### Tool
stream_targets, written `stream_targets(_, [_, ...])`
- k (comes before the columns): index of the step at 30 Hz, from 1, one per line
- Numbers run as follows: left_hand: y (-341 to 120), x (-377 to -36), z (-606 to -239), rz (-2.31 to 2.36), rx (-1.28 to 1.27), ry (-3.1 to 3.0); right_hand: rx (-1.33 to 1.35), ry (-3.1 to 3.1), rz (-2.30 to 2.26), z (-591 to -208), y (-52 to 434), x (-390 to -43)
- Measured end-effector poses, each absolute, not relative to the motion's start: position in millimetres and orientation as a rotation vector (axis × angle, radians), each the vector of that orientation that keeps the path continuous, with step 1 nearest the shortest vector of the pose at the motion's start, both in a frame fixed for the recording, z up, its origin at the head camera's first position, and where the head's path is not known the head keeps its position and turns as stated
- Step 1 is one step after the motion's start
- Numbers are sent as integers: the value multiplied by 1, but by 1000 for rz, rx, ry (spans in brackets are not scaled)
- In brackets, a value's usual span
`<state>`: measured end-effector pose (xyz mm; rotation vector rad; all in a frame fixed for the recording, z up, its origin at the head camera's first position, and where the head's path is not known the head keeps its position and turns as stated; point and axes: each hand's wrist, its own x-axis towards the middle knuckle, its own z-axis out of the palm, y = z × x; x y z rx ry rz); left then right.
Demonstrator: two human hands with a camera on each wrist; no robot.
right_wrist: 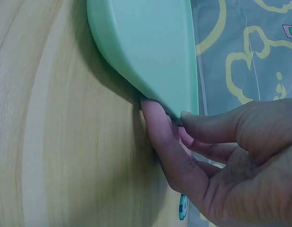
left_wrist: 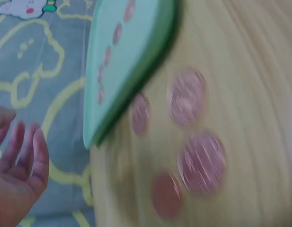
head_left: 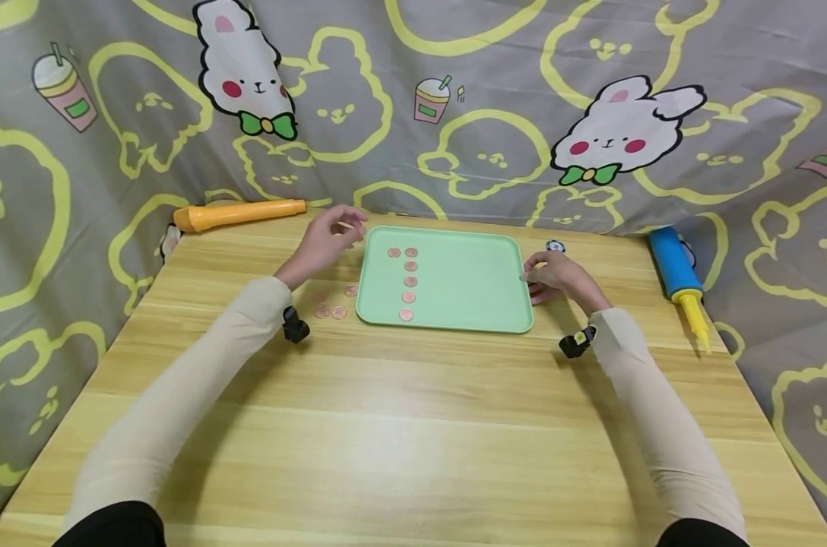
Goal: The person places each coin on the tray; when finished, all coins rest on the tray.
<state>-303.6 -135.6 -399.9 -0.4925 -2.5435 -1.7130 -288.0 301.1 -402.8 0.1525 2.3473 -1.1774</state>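
Observation:
A light green tray (head_left: 468,281) lies on the wooden table, with several copper-coloured coins (head_left: 410,282) in a column near its left side and another coin (head_left: 394,252) beside the top one. Left of the tray, loose coins (head_left: 339,312) rest on the tabletop; in the left wrist view these coins (left_wrist: 201,162) are blurred. My left hand (head_left: 327,237) hovers by the tray's upper left corner. Its fingers, loosely bent in the left wrist view, hold nothing. At the tray's right edge, my right hand (head_left: 556,275) pinches the rim (right_wrist: 172,111) between thumb and fingers.
Behind my right hand lies a small blue-and-white chip (head_left: 556,245). An orange microphone-shaped thing (head_left: 242,214) lies at the back left. A blue and yellow hand pump (head_left: 675,266) is at the right edge. A patterned curtain (head_left: 482,99) hangs around the table (head_left: 400,441).

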Motion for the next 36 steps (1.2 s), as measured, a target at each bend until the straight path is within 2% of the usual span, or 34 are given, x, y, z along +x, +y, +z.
stream_targets(20, [-222,-278,-426,-1570,-650,-2846,152,2333,-1176,-400,299,-288])
stream_targets(26, [-232,-273,-432,-1535,-807,-2967,148,2341,-1168,-401,299,-287])
stream_targets(36, [-235,-267,-428,-1368,-931,-3061,143,2342,-1174,-403,300,-288])
